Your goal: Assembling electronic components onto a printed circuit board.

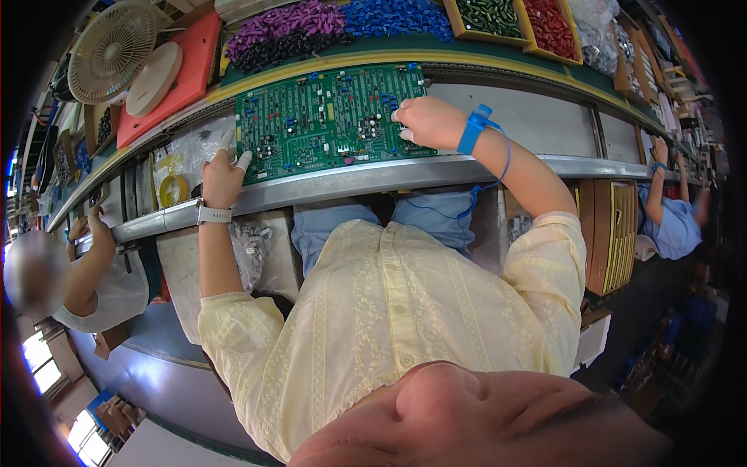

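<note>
A green circuit board (307,117), populated with many small components, lies across the metal rails in front of me. At its left edge is my left hand (223,177), thumb and index finger stretched apart, the thumb against the board's near corner. White covers show on its fingertips, and a pale watch is on that wrist. Over the board's right end, my right hand (433,123) has its fingers bent and drawn together, also with white fingertip covers. Whatever those fingers hold, if anything, is hidden. A blue wrist strap (471,134) with a coiled cord circles my right wrist.
Beyond the rail lie piles of purple parts (284,23) and blue parts (397,19), plus trays of green parts (490,17) and red parts (552,29). A fan (113,53) stands far left. Yellow tape (173,190) sits near my left hand. Co-workers sit at both sides.
</note>
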`<move>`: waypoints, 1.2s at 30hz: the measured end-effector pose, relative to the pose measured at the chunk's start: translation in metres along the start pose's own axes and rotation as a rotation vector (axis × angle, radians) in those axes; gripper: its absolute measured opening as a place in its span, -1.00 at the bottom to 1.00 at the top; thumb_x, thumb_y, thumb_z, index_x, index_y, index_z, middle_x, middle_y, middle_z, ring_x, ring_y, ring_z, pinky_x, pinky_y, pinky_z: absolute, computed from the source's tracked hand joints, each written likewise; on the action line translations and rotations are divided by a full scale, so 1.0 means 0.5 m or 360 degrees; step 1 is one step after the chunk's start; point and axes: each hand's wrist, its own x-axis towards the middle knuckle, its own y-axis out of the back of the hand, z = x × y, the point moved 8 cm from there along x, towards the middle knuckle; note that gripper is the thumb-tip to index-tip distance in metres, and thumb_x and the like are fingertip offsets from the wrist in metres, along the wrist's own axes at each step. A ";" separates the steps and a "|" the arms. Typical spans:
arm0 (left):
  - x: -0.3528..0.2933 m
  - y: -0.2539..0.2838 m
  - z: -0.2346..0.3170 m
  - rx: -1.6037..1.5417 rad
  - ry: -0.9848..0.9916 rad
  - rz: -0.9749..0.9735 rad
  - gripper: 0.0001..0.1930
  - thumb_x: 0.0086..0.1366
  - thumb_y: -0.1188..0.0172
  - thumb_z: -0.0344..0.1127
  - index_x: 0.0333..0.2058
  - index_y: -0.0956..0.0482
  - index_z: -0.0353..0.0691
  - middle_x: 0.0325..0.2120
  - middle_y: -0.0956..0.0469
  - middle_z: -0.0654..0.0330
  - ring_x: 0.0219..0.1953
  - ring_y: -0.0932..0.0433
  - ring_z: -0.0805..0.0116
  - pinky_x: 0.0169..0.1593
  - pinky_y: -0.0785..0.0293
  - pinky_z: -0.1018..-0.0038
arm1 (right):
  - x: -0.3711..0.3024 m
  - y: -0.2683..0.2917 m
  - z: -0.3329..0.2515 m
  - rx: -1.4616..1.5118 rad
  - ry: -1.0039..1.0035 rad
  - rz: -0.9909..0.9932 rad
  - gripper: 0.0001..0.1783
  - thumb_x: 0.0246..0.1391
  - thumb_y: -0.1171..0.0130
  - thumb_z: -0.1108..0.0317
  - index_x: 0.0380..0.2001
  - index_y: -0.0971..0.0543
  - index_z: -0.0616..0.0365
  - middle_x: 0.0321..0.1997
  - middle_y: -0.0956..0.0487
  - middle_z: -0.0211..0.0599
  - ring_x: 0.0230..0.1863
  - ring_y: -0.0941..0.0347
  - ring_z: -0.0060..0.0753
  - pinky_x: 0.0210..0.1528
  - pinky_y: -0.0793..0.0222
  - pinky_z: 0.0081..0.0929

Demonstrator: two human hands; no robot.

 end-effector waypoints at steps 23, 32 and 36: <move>0.019 -0.011 0.012 0.0007 -0.0118 -0.0168 -0.43 0.13 -0.08 -0.10 0.11 -0.20 -0.15 -0.39 -0.57 0.03 -0.26 -0.53 0.08 0.08 -0.12 0.10 | 0.114 0.134 0.172 0.0250 -0.0304 0.0499 -0.81 -0.13 -0.12 0.32 -0.40 -0.57 0.13 -0.38 -0.57 -0.19 -0.31 -0.48 -0.17 -0.22 -0.37 -0.27; 0.122 0.003 0.148 0.0508 -0.0727 -0.0108 -0.66 0.11 -0.07 -0.21 -0.13 -0.44 -0.18 -0.44 -0.52 0.05 -0.34 -0.50 0.06 -0.25 -0.41 0.23 | 0.294 0.077 0.219 -0.0001 -0.0479 0.0850 -0.81 -0.02 -0.10 0.26 -0.37 -0.46 0.13 -0.30 -0.45 -0.15 -0.25 -0.39 -0.05 -0.21 -0.33 -0.18; 0.262 -0.035 0.289 0.0171 -0.1178 0.0266 -0.75 0.08 -0.08 -0.28 -0.23 -0.50 -0.16 -0.41 -0.49 0.08 -0.30 -0.46 0.09 -0.20 -0.38 0.26 | 0.301 0.089 0.204 -0.0049 -0.0397 0.0761 -0.84 -0.03 -0.09 0.29 -0.43 -0.46 0.14 -0.35 -0.45 -0.14 -0.28 -0.39 -0.03 -0.25 -0.34 -0.17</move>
